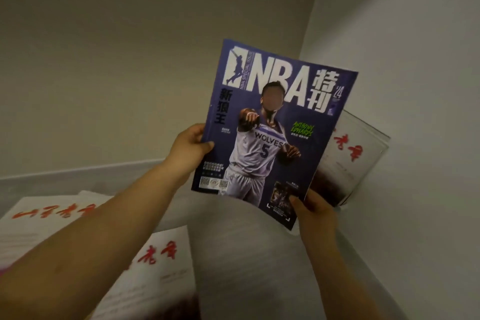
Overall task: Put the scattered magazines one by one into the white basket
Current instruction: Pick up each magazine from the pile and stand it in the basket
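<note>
NBA magazine (272, 125): lifted clear of the grey surface (259, 280) and held in the air before the corner where two walls meet; its cover faces the camera
Left hand (191, 149): fingers grasping the magazine's left edge about halfway down; the thumb lies on the cover, the other fingers are hidden behind it
Right hand (315, 212): fingers grasping the lower right corner; the thumb presses on the cover, the rest is tucked underneath
Why two hands: probably because a thin magazine sags; grips on opposite sides keep it flat and let it be steered edge-first into a container
Long axis: runs from the bottom of the view towards the top, with the top leaning a little to the right; the title end is uppermost and farthest from the person, the bottom edge nearest the wrists
Leaning magazine (355, 153): white with red characters; propped tilted against the right wall (415, 86), just behind the NBA magazine and partly covered by it
Near magazine (155, 267) and far-left magazine (39, 223): both white with red characters, lying flat on the grey surface under the left forearm; not yet gathered
White basket: not in view; which way the magazine must travel cannot be told
Step in hand: likely carrying one magazine towards the basket, with at least three more to go
</note>
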A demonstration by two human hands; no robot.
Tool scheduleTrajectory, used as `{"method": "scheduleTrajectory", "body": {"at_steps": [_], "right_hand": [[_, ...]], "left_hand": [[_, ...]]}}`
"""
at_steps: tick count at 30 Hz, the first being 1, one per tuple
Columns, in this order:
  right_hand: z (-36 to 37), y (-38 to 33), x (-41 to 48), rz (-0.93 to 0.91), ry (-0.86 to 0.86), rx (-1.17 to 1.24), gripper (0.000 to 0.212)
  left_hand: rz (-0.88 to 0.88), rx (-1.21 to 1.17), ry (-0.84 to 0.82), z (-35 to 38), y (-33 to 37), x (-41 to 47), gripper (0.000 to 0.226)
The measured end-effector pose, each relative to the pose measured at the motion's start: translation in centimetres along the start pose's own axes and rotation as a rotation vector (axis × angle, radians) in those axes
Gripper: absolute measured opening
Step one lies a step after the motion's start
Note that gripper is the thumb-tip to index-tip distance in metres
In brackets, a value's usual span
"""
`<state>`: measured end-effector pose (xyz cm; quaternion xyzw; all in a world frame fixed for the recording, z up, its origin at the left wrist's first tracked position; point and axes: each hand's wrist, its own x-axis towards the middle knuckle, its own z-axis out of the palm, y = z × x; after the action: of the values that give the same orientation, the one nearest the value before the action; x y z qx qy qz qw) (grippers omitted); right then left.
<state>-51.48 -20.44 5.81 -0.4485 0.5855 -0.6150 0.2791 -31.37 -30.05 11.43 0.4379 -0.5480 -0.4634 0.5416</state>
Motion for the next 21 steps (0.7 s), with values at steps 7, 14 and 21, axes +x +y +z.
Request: {"method": "scheduleTrajectory", "body": {"at_steps": [7, 14, 21], "right_hand": [[-4.7, 1.9, 6.0, -0.029, 0.134, -0.051, 0.023], [-6.4, 4.9, 8.9, -0.013, 0.191, -0.111, 0.014], [-7.2, 6.8, 9.5, -0.035, 0.163, -0.303, 0.018]], "left_hand": [[-0.045, -0.083, -0.002, 9.7, -0.1, 5.7, 0.034], [-0.158, -0.252, -0.13, 14.2, -1.2, 8.5, 0.03], [-0.325, -0.397, -0.118, 17.3, -3.1, 10.8, 0.034]]}}
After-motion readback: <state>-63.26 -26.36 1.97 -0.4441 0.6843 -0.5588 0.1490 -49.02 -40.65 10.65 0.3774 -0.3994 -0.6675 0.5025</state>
